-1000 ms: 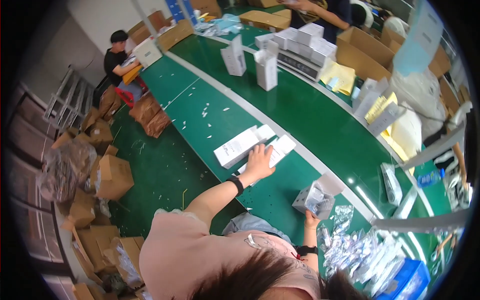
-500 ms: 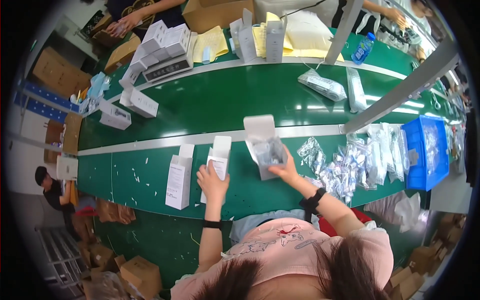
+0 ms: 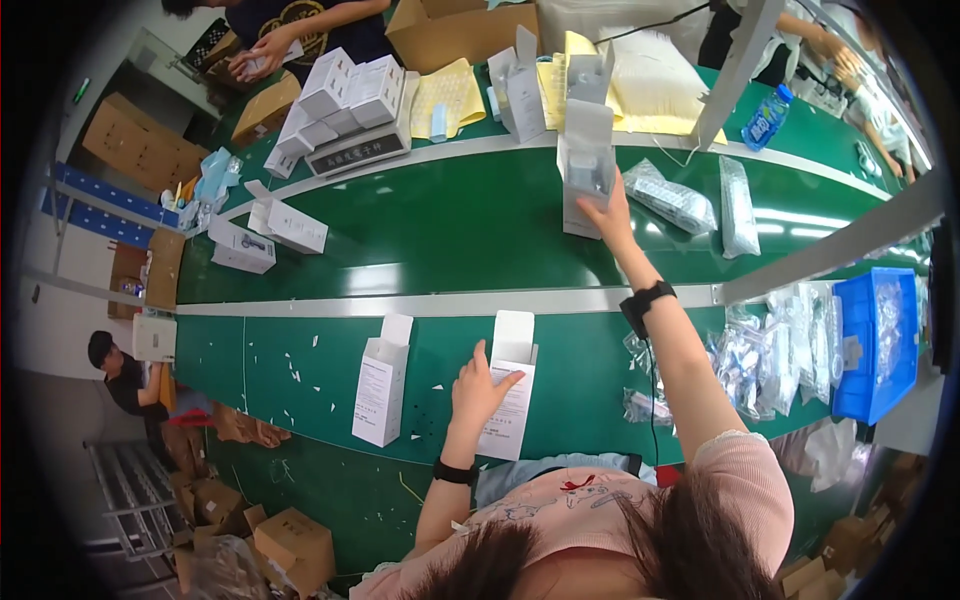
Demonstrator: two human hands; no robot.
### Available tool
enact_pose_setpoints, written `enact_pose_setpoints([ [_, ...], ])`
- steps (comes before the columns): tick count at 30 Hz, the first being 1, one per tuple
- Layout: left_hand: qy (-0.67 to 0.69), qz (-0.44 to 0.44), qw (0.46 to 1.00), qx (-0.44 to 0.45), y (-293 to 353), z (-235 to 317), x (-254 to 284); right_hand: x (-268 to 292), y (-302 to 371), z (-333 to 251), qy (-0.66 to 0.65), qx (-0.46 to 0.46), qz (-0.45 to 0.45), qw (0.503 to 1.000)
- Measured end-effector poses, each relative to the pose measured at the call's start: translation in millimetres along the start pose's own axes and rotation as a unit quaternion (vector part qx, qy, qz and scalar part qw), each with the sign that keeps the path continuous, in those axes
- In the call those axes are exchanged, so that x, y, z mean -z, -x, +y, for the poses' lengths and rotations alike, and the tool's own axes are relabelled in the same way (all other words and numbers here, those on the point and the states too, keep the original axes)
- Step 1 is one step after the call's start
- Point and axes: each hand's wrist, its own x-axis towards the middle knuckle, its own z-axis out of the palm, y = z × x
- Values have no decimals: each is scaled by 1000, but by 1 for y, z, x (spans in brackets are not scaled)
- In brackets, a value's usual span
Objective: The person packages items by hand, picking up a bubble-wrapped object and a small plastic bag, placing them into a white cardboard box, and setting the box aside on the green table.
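My right hand [image 3: 606,212] reaches over the metal strip and grips an upright white box [image 3: 584,212] from its right side. That box's flap stands up, and a greyish item, too unclear to name, shows in its mouth. Near the table's front edge stands a second white box [image 3: 507,420], flap raised. Beside its left edge is my left hand [image 3: 478,392], fingers spread apart, with the thumb laid against the printed front. Farther left, a third white box [image 3: 378,395] with a raised flap stands apart from both hands.
On the right lie clear-bagged parts [image 3: 765,355] and a blue bin [image 3: 872,345]. Metal posts [image 3: 830,235] slant over the table. Two bubble-wrapped packs [image 3: 738,208] lie beyond the strip. White boxes [image 3: 350,90] are stacked at the far left. Co-workers' hands [image 3: 268,52] show across the table.
My right hand has carried its box away from me, over the metal strip. The box by my left hand has shifted right, and those fingers have spread off its front.
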Motion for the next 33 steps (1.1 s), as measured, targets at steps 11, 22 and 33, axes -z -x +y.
enact_pose_setpoints([
  [11, 135, 129, 965, -183, -32, -20, -47, 70, -59, 50, 463, 45, -123, 876],
  [22, 223, 246, 913, -237, 29, 21, 4, 44, -10, 28, 504, 12, -286, 815],
  [33, 212, 288, 879, -315, 52, 20, -10, 72, 80, -129, -312, -143, -53, 938],
])
